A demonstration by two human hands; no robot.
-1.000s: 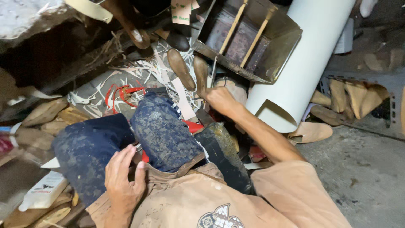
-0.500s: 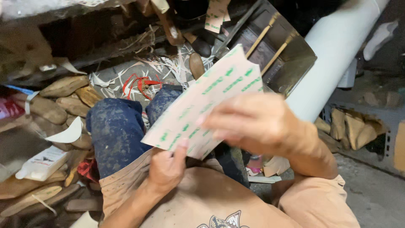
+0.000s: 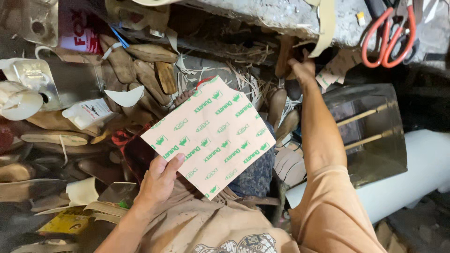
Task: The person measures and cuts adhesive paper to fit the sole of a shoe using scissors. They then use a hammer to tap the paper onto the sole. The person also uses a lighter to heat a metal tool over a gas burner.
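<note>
Seen from the head camera, a cluttered workshop floor crowds the frame: wooden shoe lasts lie heaped at upper left beside a white plastic bottle, loose paper scraps and strips, and a pale sole-shaped cutout. A grey, worn surface runs across the top edge, with red-handled scissors lying on it at upper right. To the right stands a dull metal box crossed by two wooden sticks, and below it a broad white roll lies on the floor. The person sits low, in a stained tan shirt, one knee in dark speckled trousers showing under the sheet. The left hand holds up a pale pink rectangular sheet, printed all over with small repeating green marks; the sheet is flat, tilted as a diamond, and sits in the middle of the frame over the person's lap. The thumb presses its lower left edge from the front, the other fingers closed behind it. The right hand is stretched well away, up under the edge of the grey surface among tan paper pieces; whether its fingers grip anything cannot be told.
</note>
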